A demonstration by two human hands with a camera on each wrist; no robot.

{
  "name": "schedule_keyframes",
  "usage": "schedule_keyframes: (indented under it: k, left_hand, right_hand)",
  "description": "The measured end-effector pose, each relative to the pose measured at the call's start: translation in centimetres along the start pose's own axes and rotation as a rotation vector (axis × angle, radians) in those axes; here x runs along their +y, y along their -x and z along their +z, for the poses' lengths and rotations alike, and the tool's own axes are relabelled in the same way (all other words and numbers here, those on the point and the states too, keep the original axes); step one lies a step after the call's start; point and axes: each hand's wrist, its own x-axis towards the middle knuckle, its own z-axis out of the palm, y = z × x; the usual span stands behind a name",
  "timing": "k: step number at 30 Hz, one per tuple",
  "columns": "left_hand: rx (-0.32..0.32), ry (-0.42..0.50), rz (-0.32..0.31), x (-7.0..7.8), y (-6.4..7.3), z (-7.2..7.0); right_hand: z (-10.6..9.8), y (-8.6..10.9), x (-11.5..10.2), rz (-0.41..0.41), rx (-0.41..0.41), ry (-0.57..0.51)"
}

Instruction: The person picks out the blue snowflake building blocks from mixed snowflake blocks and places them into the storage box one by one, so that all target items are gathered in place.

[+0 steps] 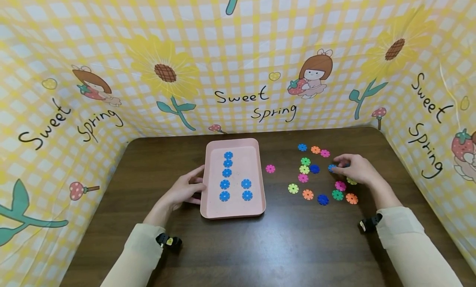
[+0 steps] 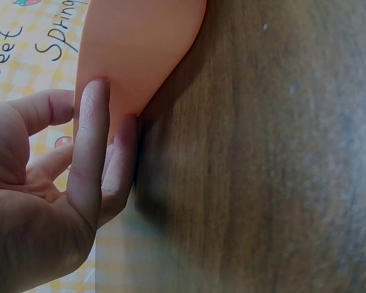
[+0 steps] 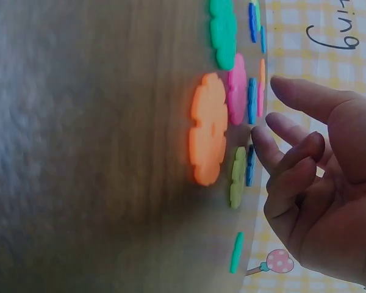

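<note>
My left hand [image 1: 184, 190] touches the pink tray [image 1: 238, 209] with fingers [image 2: 89, 146] apart; my right hand [image 1: 356, 170], fingers parted too, is just beside a blue disc [image 1: 330, 168].

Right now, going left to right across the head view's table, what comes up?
Left grip, pink tray, lone pink disc, then along the front: lime disc, orange disc, dark blue disc, green disc, another orange disc.

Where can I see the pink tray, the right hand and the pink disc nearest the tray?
Pink tray [image 1: 238, 174]: head view, on its bare floor between discs.
Right hand [image 1: 355, 168]: head view, on the back of the hand.
Pink disc [image 1: 270, 168]: head view, on its middle.
</note>
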Motion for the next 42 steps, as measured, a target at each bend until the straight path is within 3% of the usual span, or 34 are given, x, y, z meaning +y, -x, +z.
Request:
schedule_keyframes:
  k: [18, 28, 42]
  left_hand:
    - [0.006, 0.019, -0.009, -0.1, -0.1, 0.0]
    - [0.008, 0.02, -0.01, -0.1, -0.2, 0.0]
    - [0.005, 0.013, -0.005, -0.2, -0.2, 0.0]
  right_hand:
    - [0.4, -1.0, 0.8, 0.024, -0.049, 0.022]
    - [0.6, -0.7, 0.4, -0.017, -0.009, 0.068]
    - [0.7, -0.2, -1.1, -0.071, 0.03, 0.016]
